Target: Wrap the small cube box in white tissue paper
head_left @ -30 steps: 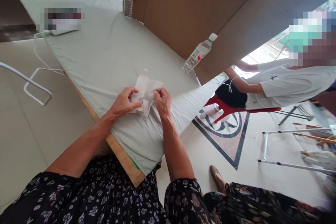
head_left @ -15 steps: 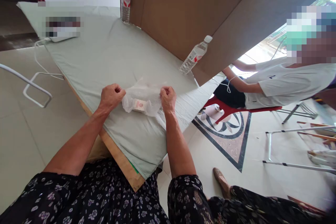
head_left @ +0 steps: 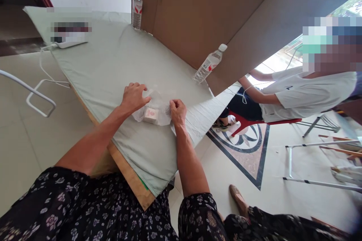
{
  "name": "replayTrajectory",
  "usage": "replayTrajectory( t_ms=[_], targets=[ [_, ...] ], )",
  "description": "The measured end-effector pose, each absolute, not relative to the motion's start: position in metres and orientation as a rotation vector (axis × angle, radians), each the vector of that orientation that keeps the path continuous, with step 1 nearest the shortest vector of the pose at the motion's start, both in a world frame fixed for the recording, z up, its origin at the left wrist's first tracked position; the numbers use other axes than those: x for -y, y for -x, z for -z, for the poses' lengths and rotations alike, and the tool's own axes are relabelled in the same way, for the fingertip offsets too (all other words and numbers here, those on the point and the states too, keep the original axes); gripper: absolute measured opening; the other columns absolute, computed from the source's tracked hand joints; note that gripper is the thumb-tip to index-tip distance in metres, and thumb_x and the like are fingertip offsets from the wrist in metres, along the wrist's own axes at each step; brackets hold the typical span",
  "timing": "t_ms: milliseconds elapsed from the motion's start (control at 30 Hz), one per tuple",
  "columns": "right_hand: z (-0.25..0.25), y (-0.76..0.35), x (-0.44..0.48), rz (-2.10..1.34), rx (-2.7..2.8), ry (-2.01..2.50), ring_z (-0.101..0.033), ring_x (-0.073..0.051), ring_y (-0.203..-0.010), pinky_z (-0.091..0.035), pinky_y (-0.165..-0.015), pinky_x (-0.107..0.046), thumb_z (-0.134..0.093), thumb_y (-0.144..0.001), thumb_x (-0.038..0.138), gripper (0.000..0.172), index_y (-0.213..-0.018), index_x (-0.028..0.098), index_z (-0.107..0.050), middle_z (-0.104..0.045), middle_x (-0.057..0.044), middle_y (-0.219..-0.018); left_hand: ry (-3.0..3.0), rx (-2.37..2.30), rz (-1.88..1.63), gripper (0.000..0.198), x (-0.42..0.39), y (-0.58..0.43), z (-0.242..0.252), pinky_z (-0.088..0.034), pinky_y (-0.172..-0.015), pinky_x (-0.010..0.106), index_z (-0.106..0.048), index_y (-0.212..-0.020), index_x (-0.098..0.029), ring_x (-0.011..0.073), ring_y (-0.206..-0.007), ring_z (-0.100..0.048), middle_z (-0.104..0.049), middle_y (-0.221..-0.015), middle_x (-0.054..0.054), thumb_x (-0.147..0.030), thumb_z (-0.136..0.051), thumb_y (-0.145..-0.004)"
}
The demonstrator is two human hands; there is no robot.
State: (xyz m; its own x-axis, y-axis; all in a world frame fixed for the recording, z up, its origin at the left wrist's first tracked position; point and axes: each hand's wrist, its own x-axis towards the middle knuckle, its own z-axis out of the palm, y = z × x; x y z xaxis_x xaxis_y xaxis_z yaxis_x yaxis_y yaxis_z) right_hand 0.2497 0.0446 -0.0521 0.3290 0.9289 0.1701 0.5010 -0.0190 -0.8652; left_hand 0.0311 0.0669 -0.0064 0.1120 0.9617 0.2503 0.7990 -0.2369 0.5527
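A small white box with a red print (head_left: 151,114) lies on the cloth-covered table, on top of a thin translucent plastic bag (head_left: 161,101). My left hand (head_left: 135,96) is over the bag's left side, fingers apart and curved, thumb pointing toward the bag; nothing shows in its grasp. On the other side, my right hand (head_left: 178,110) has its fingers pinched together on the bag's right edge. The box sits between the two hands, and neither hand touches it.
Two water bottles stand by a tall cardboard panel (head_left: 198,11): one upright (head_left: 137,9), another (head_left: 209,64) nearer me. A blurred white device (head_left: 72,41) with a cable lies far left. Right of the panel, a person in a white shirt (head_left: 305,98) sits on a red stool (head_left: 240,122).
My left hand has opened from a closed pinch on the bag and moved right and slightly up. My right hand stays pinched on the bag, shifted slightly left and down.
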Motion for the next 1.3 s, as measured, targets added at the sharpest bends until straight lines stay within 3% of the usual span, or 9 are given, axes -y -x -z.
replayTrajectory(
  t_ms=[67, 300, 400, 500, 733, 900, 1067, 1200, 1300],
  targets=[
    [0.053, -0.251, -0.042, -0.488, 1.339, 1.721, -0.057, -0.019, -0.075, -0.044, -0.078, -0.033, -0.052, -0.088, 0.042, 0.022, -0.080, 0.023, -0.060, -0.066, -0.001, -0.079, -2.086, -1.755, -0.769, 0.009, -0.080, -0.033, 0.007, -0.044, -0.102, 0.053, -0.071, -0.082, -0.020, 0.0379, -0.113, -0.059, -0.071, -0.103, 0.015, -0.028, -0.067, -0.079],
    [0.065, -0.254, -0.047, -0.140, 1.431, 1.816, -0.058, -0.025, -0.095, -0.045, -0.094, -0.044, -0.057, -0.086, 0.034, 0.017, -0.073, 0.023, -0.057, -0.070, -0.010, -0.095, -1.865, -1.871, -0.828, 0.013, -0.114, -0.003, 0.025, -0.050, -0.082, 0.044, -0.058, -0.062, -0.024, 0.0287, -0.082, -0.062, -0.063, -0.069, 0.007, -0.024, -0.062, -0.074],
    [0.066, -0.257, -0.048, -0.135, 1.415, 1.782, -0.059, -0.025, -0.096, -0.046, -0.095, -0.047, -0.058, -0.085, 0.036, 0.015, -0.079, 0.023, -0.062, -0.072, -0.010, -0.099, -1.847, -1.876, -0.928, 0.006, -0.105, 0.002, 0.025, -0.051, -0.087, 0.045, -0.064, -0.073, -0.024, 0.0290, -0.088, -0.062, -0.067, -0.076, 0.008, -0.029, -0.065, -0.075],
    [0.057, -0.260, -0.040, -0.203, 1.336, 1.697, -0.062, -0.024, -0.096, -0.048, -0.096, -0.047, -0.057, -0.087, 0.041, 0.022, -0.094, 0.022, -0.066, -0.074, -0.011, -0.105, -1.944, -1.822, -1.064, 0.018, -0.078, 0.002, 0.014, -0.049, -0.100, 0.047, -0.069, -0.095, -0.021, 0.0296, -0.103, -0.063, -0.072, -0.100, 0.011, -0.033, -0.062, -0.083],
    [0.021, -0.246, -0.003, -0.756, 1.509, 1.470, -0.068, -0.022, -0.097, -0.054, -0.086, -0.036, -0.048, -0.097, 0.062, 0.049, -0.114, 0.021, -0.068, -0.075, -0.009, -0.106, -2.163, -1.397, -0.663, 0.052, -0.030, 0.000, -0.010, -0.050, -0.098, 0.042, -0.063, -0.134, -0.018, 0.0275, -0.103, -0.066, -0.075, -0.118, 0.012, -0.041, -0.056, -0.089],
    [0.005, -0.243, 0.035, -0.964, 1.677, 1.270, -0.070, -0.019, -0.093, -0.053, -0.092, -0.036, -0.042, -0.103, 0.060, 0.051, -0.127, 0.024, -0.068, -0.077, -0.004, -0.094, -1.938, -1.202, -0.686, 0.060, -0.015, 0.016, -0.011, -0.051, -0.081, 0.034, -0.056, -0.143, -0.017, 0.0226, -0.082, -0.068, -0.074, -0.083, 0.005, -0.053, -0.042, -0.098],
    [0.011, -0.246, 0.072, -1.058, 2.051, 1.243, -0.071, -0.019, -0.082, -0.053, -0.082, -0.034, -0.059, -0.101, 0.046, 0.032, -0.112, 0.023, -0.077, -0.080, -0.004, -0.090, -1.995, -1.182, -0.398, 0.046, 0.006, 0.026, -0.004, -0.047, -0.064, 0.029, -0.072, -0.117, -0.019, 0.0180, -0.060, -0.062, -0.063, -0.060, -0.002, -0.052, -0.046, -0.095],
    [0.017, -0.244, 0.071, -0.788, 2.013, 1.357, -0.073, -0.021, -0.089, -0.055, -0.087, -0.036, -0.064, -0.098, 0.033, 0.019, -0.106, 0.022, -0.077, -0.080, -0.006, -0.097, -2.360, -1.312, -0.414, 0.043, 0.007, 0.015, 0.002, -0.054, -0.089, 0.038, -0.069, -0.124, -0.018, 0.0271, -0.099, -0.070, -0.075, -0.103, 0.009, -0.038, -0.059, -0.086],
    [0.020, -0.231, 0.052, -0.515, 1.944, 1.400, -0.069, -0.026, -0.113, -0.054, -0.101, -0.043, -0.069, -0.094, 0.030, 0.030, -0.123, 0.021, -0.072, -0.077, -0.011, -0.120, -2.532, -1.216, -0.412, 0.067, 0.004, 0.007, 0.009, -0.044, -0.115, 0.049, -0.056, -0.142, -0.016, 0.0367, -0.141, -0.052, -0.061, -0.146, 0.018, -0.038, -0.068, -0.081]
  ],
)
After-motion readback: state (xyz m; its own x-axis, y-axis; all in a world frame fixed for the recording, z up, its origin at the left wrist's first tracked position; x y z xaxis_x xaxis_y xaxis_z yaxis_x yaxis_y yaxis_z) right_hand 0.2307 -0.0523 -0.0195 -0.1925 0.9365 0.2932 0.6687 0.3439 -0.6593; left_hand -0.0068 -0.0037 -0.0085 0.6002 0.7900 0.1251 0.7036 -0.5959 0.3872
